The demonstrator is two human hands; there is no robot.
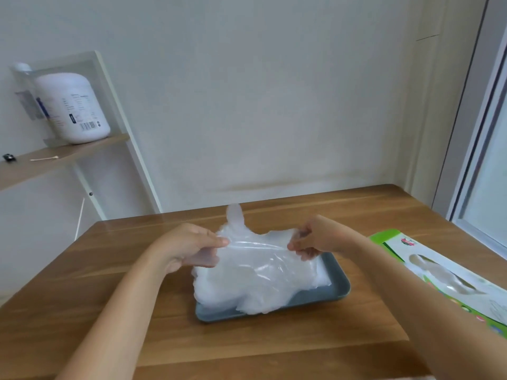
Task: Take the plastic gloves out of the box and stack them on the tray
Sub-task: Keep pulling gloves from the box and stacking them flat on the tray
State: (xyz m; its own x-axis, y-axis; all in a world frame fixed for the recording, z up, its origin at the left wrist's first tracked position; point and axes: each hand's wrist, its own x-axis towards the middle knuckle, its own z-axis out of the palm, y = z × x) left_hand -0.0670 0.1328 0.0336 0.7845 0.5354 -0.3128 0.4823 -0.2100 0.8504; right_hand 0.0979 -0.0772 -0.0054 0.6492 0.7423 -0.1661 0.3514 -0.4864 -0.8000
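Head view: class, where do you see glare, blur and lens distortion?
In the head view, glare streaks the held glove between the left hand and right hand; the shelf jar looks soft; wide-angle bending tilts the window frame.

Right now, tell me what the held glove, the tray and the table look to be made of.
Held glove: thin clear plastic film, glossy; it crinkles, shines and shows the stack through it.
Tray: blue-grey, matte, smooth rounded rim; likely plastic or melamine, cannot tell which.
Table: wood or wood-look laminate, satin sheen, visible grain and plank lines.
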